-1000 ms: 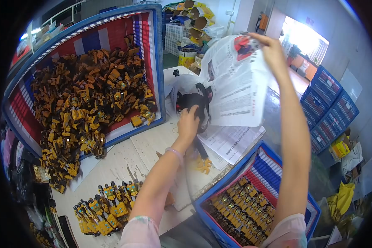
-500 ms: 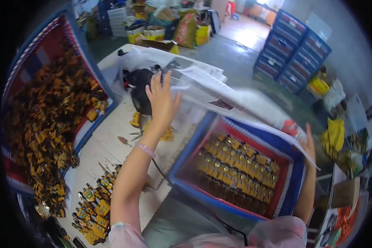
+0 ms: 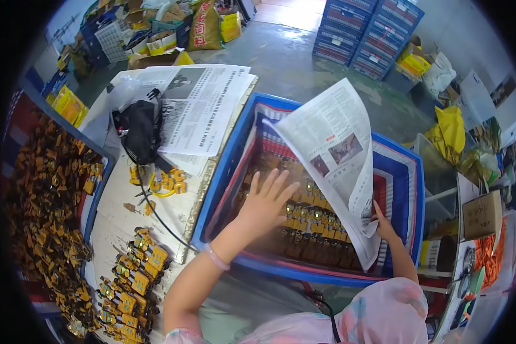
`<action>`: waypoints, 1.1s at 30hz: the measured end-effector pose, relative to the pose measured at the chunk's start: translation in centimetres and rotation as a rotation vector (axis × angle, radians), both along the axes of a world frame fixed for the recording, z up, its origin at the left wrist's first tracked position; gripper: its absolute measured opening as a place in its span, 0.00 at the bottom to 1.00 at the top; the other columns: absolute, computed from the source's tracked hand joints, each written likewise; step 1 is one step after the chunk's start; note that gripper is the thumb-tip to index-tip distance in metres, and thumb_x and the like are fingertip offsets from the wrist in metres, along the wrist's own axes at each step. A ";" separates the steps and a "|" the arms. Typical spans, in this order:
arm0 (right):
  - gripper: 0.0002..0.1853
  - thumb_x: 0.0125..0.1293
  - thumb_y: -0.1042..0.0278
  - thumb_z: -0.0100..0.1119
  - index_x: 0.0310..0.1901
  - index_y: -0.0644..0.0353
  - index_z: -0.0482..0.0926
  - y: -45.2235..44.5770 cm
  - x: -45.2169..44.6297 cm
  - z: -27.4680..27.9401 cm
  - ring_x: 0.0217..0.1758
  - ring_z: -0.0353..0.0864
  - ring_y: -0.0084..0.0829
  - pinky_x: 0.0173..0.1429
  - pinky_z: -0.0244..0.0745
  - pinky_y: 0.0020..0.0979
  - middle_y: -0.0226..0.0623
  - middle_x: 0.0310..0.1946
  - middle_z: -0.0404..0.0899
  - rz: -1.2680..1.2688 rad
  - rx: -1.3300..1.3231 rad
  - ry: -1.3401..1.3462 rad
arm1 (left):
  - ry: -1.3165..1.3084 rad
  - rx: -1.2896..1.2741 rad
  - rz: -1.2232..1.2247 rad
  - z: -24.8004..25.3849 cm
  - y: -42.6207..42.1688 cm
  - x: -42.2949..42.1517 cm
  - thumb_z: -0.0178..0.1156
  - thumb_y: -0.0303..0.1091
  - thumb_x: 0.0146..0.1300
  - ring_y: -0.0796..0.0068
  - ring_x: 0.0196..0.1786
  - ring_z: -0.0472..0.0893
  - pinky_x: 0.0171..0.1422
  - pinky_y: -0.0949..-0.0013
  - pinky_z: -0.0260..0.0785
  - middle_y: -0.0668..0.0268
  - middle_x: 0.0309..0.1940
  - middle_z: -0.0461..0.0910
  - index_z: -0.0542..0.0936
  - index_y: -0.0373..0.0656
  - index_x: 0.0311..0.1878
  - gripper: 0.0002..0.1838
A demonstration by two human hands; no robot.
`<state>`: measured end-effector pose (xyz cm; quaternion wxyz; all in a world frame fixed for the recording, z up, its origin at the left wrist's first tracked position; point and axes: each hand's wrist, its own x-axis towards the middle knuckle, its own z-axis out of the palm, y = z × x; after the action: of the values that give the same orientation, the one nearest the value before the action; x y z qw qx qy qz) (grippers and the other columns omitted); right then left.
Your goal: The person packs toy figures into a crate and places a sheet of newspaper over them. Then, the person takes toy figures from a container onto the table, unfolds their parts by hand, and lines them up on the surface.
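My right hand [image 3: 386, 228] grips the lower edge of a newspaper sheet [image 3: 332, 143], which hangs bent and tilted over a blue crate [image 3: 404, 152]. Inside the crate lie rows of small yellow and brown toy figures [image 3: 315, 221], partly covered by the sheet. My left hand [image 3: 265, 202] is over the crate's left part with fingers spread, holding nothing. Whether it touches the figures I cannot tell. Similar yellow toy figures [image 3: 129, 281] stand in rows on the white table at the left.
More newspaper [image 3: 203, 117] and a black bag [image 3: 139, 131] lie on the table [image 3: 180, 215], near loose yellow parts [image 3: 169, 182]. A large bin of brown-yellow parts [image 3: 46, 212] stands at far left. Blue crates [image 3: 364, 40] are stacked behind; a cardboard box [image 3: 483, 213] sits at right.
The newspaper sheet has come off the table pile and swung over the crate in my right hand. My left hand has moved from above the table to the crate. The view has shifted.
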<state>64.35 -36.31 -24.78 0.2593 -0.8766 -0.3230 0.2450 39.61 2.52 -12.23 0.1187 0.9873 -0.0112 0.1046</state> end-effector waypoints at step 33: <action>0.13 0.61 0.66 0.44 0.40 0.63 0.76 -12.0 7.6 -18.6 0.42 0.78 0.50 0.46 0.73 0.40 0.53 0.34 0.79 -0.423 -0.476 -0.064 | -0.323 -0.382 0.453 -2.4 -5.9 -7.8 0.60 0.27 0.50 0.59 0.44 0.76 0.49 0.64 0.68 0.60 0.41 0.77 0.77 0.40 0.42 0.14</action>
<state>71.95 -48.34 -43.40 0.0820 -0.9676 -0.0754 0.2267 31.80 -3.35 -14.68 0.2718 0.8954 0.2096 0.2837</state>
